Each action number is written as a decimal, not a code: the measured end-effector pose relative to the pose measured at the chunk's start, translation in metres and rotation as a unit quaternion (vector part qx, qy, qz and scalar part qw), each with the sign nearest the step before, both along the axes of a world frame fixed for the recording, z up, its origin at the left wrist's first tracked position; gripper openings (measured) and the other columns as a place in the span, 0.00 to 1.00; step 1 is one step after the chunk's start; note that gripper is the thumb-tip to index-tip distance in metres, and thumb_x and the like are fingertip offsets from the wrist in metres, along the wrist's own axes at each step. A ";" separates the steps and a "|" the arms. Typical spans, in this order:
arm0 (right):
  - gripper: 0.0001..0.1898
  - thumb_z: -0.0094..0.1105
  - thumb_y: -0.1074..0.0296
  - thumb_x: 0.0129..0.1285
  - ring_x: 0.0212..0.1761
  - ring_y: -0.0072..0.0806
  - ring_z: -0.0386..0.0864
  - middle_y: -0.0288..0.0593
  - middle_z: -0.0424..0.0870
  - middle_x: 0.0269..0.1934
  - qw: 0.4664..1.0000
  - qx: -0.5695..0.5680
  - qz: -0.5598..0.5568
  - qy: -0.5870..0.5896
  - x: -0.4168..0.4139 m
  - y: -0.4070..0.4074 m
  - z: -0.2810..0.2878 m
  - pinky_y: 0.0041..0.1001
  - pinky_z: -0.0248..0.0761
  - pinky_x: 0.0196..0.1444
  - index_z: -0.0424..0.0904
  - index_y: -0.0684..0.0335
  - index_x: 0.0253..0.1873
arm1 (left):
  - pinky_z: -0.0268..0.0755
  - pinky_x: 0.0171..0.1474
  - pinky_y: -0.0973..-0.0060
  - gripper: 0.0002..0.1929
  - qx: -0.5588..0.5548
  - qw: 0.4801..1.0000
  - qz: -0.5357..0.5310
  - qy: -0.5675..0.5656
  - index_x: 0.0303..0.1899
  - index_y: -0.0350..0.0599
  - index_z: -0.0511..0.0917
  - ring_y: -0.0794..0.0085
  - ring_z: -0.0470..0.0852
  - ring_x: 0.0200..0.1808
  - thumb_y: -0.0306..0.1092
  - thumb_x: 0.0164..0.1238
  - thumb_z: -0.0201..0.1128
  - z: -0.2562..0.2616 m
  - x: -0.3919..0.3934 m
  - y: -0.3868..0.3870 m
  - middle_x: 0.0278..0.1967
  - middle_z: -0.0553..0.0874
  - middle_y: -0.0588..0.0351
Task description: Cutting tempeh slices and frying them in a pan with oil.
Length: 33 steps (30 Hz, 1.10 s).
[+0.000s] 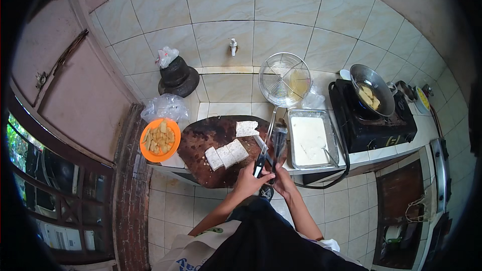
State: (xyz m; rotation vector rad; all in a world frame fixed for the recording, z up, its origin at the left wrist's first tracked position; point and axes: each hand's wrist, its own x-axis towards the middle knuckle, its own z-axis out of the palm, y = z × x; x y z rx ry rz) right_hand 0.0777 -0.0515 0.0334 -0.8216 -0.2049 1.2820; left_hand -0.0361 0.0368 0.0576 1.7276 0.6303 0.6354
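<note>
My left hand (246, 181) grips the black handle of a round wire skimmer (281, 77), whose basket is raised toward the tiled wall. In my right hand (285, 183) is a dark spatula (279, 139), blurred at its head. Both hands are close together at the front edge of a dark wooden chopping board (199, 131). White tempeh slices (227, 154) lie in a row on the board, and another tempeh piece (246, 128) lies behind them. A knife blade (261, 143) shows partly behind the skimmer handle. Right of the board, a glass dish (335, 135) holds white batter (308, 135) and a spoon (331, 156).
On the right, a wok (380, 75) with frying pieces (369, 98) sits on a black gas stove (391, 131); its hose (344, 175) loops over the counter edge. At left stand an orange plate (145, 150) of fried pieces, a plastic bag (165, 107) and a stone mortar (179, 79).
</note>
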 end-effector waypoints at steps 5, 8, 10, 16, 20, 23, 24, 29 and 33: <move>0.19 0.55 0.50 0.61 0.34 0.21 0.72 0.34 0.70 0.30 0.987 -0.045 -0.036 -0.147 -0.002 0.008 0.005 0.25 0.67 0.41 0.64 0.58 0.44 | 0.70 0.27 0.77 0.17 0.042 0.998 -0.006 0.037 0.32 0.40 0.74 0.77 0.78 0.22 0.39 0.47 0.73 0.008 0.005 0.001 0.22 0.80 0.58; 0.24 0.54 0.54 0.62 0.35 0.22 0.74 0.41 0.73 0.37 0.988 -0.037 -0.070 -0.132 0.008 0.010 -0.023 0.22 0.70 0.40 0.58 0.66 0.52 | 0.72 0.33 0.75 0.17 0.063 0.997 -0.010 0.048 0.35 0.39 0.75 0.71 0.81 0.27 0.37 0.47 0.71 0.007 0.011 0.000 0.24 0.81 0.55; 0.24 0.53 0.52 0.63 0.34 0.21 0.73 0.40 0.72 0.35 0.981 -0.052 -0.078 -0.168 0.007 0.013 -0.022 0.21 0.70 0.39 0.57 0.66 0.51 | 0.72 0.36 0.74 0.17 0.093 0.996 -0.005 0.004 0.38 0.39 0.76 0.67 0.82 0.30 0.35 0.47 0.70 0.005 0.014 0.000 0.27 0.82 0.53; 0.21 0.49 0.53 0.66 0.33 0.19 0.70 0.38 0.70 0.33 0.956 -0.094 -0.108 -0.255 0.006 0.017 -0.015 0.19 0.67 0.38 0.59 0.66 0.49 | 0.72 0.34 0.69 0.13 0.054 0.998 -0.009 0.013 0.36 0.39 0.75 0.60 0.82 0.29 0.29 0.48 0.66 0.004 0.020 0.001 0.25 0.82 0.52; 0.16 0.44 0.57 0.69 0.32 0.17 0.69 0.36 0.70 0.32 0.923 -0.081 -0.138 -0.349 0.004 0.020 -0.020 0.18 0.67 0.36 0.64 0.66 0.46 | 0.72 0.33 0.68 0.12 0.053 0.997 -0.012 0.059 0.33 0.39 0.75 0.61 0.82 0.28 0.29 0.46 0.66 -0.004 0.023 0.004 0.25 0.81 0.52; 0.14 0.41 0.56 0.70 0.28 0.15 0.65 0.32 0.68 0.27 0.911 -0.091 -0.147 -0.375 0.000 0.020 -0.014 0.16 0.62 0.31 0.67 0.61 0.40 | 0.72 0.32 0.69 0.12 0.036 0.997 -0.011 0.061 0.32 0.39 0.74 0.62 0.81 0.27 0.29 0.45 0.66 -0.006 0.023 0.003 0.24 0.81 0.52; 0.14 0.41 0.56 0.70 0.28 0.15 0.65 0.32 0.68 0.27 0.911 -0.090 -0.148 -0.375 0.001 0.020 -0.015 0.16 0.62 0.31 0.67 0.61 0.40 | 0.72 0.34 0.72 0.12 0.031 0.997 -0.020 0.066 0.32 0.39 0.74 0.67 0.80 0.27 0.31 0.46 0.67 -0.007 0.024 0.003 0.24 0.80 0.54; 0.13 0.43 0.59 0.69 0.27 0.17 0.68 0.34 0.70 0.26 0.940 -0.092 -0.130 -0.302 0.003 0.006 -0.018 0.18 0.66 0.33 0.66 0.64 0.37 | 0.71 0.29 0.77 0.14 0.049 0.997 -0.042 0.031 0.31 0.39 0.73 0.77 0.76 0.23 0.34 0.47 0.70 -0.004 0.021 -0.001 0.23 0.78 0.59; 0.14 0.43 0.58 0.69 0.25 0.17 0.69 0.35 0.70 0.25 0.921 -0.127 -0.143 -0.338 0.012 -0.028 -0.025 0.18 0.65 0.31 0.65 0.64 0.36 | 0.71 0.30 0.76 0.17 -0.005 0.997 -0.043 0.069 0.30 0.39 0.73 0.76 0.77 0.24 0.40 0.48 0.71 0.000 0.016 -0.002 0.21 0.78 0.57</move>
